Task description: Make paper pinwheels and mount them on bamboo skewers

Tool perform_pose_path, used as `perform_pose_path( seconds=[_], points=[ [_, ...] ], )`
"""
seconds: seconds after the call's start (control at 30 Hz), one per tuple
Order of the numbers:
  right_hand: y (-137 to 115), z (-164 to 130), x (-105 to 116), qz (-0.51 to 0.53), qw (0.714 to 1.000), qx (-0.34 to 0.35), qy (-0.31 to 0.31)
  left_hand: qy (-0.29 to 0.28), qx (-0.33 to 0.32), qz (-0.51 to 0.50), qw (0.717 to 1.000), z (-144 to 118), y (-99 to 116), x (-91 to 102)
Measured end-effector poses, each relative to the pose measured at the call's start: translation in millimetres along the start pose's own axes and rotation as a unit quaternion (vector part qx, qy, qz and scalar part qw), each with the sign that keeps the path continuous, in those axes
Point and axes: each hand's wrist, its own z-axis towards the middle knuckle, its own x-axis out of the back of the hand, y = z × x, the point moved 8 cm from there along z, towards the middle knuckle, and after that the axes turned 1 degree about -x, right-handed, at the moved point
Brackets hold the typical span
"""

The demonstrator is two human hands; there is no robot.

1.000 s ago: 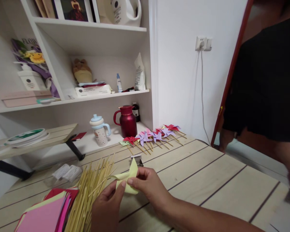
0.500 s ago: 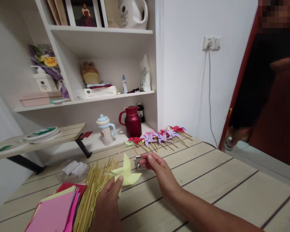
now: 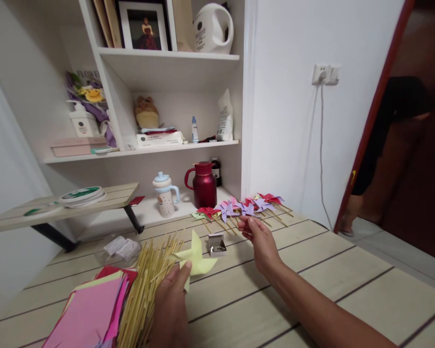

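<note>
In the head view, a small open box sits on the tabletop with small shiny pieces inside. Just to the left of the box and nearer the wearer, the left hand pinches a pale yellow paper pinwheel, thumb on top, its folded blades fanning out above the tabletop. To the right of the box, the right hand is raised with thumb and fingertips drawn together; whether anything small is between them cannot be told.

Left of the box lies a bundle of thin sticks, and farther left and nearer the wearer, a stack of coloured paper, pink on top. A clear container holding white packets is also left of the box, beyond the paper. Behind the box, pinwheels on sticks lie in a row, red, purple, pink and pale green. Farther behind it stand a red jug and a speckled cup with a blue handle.
</note>
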Motion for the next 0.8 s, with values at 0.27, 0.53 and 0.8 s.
perform_pose_path(
  seconds=[0.27,0.53,0.8],
  points=[
    [4.4,-4.3,-5.9,-0.018,1.0,-0.002,-0.015,-0.066,0.012,-0.051,0.996,7.4,-15.6,-6.5],
    [-18.5,-26.1,-29.1,-0.092,0.99,0.041,-0.096,-0.063,0.013,-0.065,0.996,17.9,-29.7,-5.1],
    [-57.1,-97.2,-77.1,-0.31,0.894,0.252,-0.206,0.0,-0.042,0.067,0.997,-8.3,22.3,-5.9]
  ],
)
